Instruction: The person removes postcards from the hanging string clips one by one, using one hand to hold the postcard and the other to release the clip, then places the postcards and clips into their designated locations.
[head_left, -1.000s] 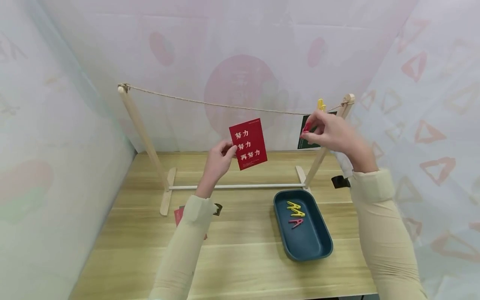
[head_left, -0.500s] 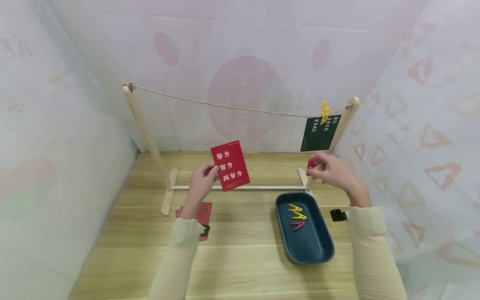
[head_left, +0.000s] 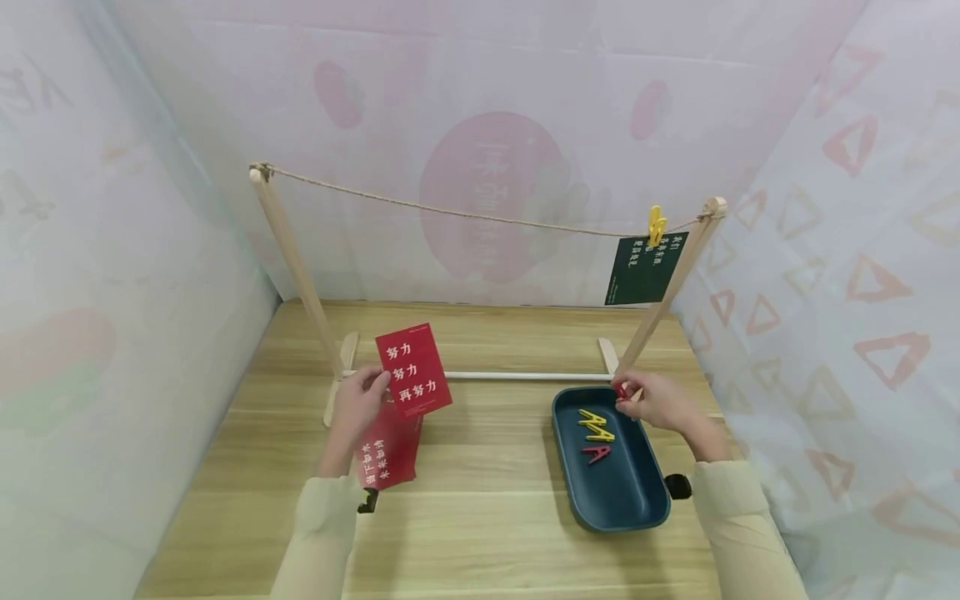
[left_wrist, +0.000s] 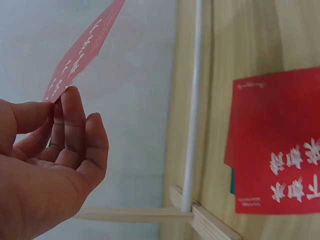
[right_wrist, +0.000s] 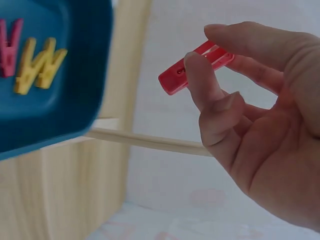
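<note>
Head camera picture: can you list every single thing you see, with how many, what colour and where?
Red card: one, red, held up in the left hand.
Cards on table: small pile, red on top, near the rack's left foot.
Green card: one, dark green, hanging on the string.
Yellow clip: one, pinning the green card.
Tray: one, dark blue, holding yellow clips and a pink clip.
Red clip: one, pinched in the right hand.
Rack: one, wooden, with string.
Left hand, right hand.

Cream long sleeves (head_left: 322,533), black wrist-worn camera mounts (head_left: 677,486), bare hands
</note>
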